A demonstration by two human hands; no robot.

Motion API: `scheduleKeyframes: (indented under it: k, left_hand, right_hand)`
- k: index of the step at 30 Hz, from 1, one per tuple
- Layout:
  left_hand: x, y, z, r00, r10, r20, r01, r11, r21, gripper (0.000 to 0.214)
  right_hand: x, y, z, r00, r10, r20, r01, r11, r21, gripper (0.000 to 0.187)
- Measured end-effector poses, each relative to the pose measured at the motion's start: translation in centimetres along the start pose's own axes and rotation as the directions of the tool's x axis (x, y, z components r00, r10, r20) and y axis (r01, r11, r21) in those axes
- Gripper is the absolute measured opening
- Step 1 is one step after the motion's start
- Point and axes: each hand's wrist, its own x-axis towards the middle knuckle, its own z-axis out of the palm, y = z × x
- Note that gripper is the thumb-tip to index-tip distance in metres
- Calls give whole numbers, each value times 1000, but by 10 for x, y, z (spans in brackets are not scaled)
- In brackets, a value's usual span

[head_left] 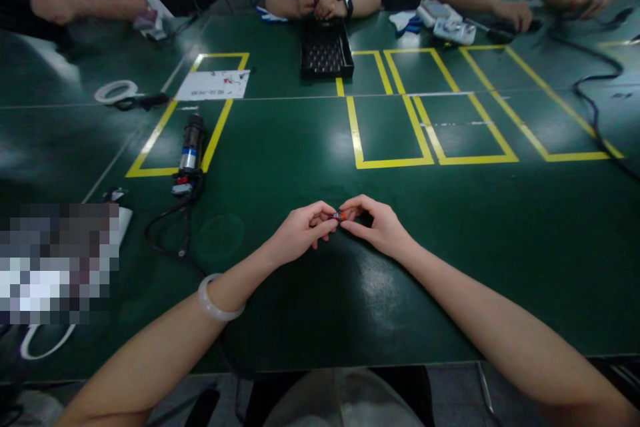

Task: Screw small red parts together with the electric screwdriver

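Just above the green table [280, 320], a small orange-and-dark piece [340, 216] sits between my fingertips; it is too small to name more closely. My left hand [303, 230] pinches its left end between thumb and fingers, with a pale bracelet [215, 299] on that wrist. From the other side, my right hand [376, 223] grips the orange end with thumb and index finger. Fingers cover part of the piece.
An electric screwdriver [189, 153] with a dark cable lies to the left, near a paper sheet [213, 85] and a tape roll [116, 91]. A black tray [327, 72] stands before a person opposite. Yellow tape [395, 163] marks rectangles. Two other people sit at the far edge.
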Motion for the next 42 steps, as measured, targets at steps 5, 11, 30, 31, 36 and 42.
scheduleKeyframes:
  k: [5,11,30,31,36,42]
  left_hand:
    - [-1,-1,1,1000,-3,-7,3,999,40,33]
    - [-5,8,-15,1000,4,-29,2,982,186,37]
    - [-104,-35,-184,651,125,-749,671,367,644,58]
    - [-100,-36,-182,686,94,-721,671,301,677,60]
    - [-72,-29,-160,765,3,-644,637,143,757,68]
    - [-40,-9,-116,795,25,-606,598,131,791,65]
  right_hand:
    - [0,1,0,1000,-19,16,20,999,-38,14]
    - [1,3,-1,1000,-12,5,12,998,-59,14]
    - [2,1,-1,1000,21,15,-20,998,-53,14]
    - [2,1,-1,1000,23,17,-22,998,-53,15]
    - [1,2,-1,1000,18,19,-17,999,-49,15]
    - [2,4,-1,1000,15,-10,-16,997,-70,16]
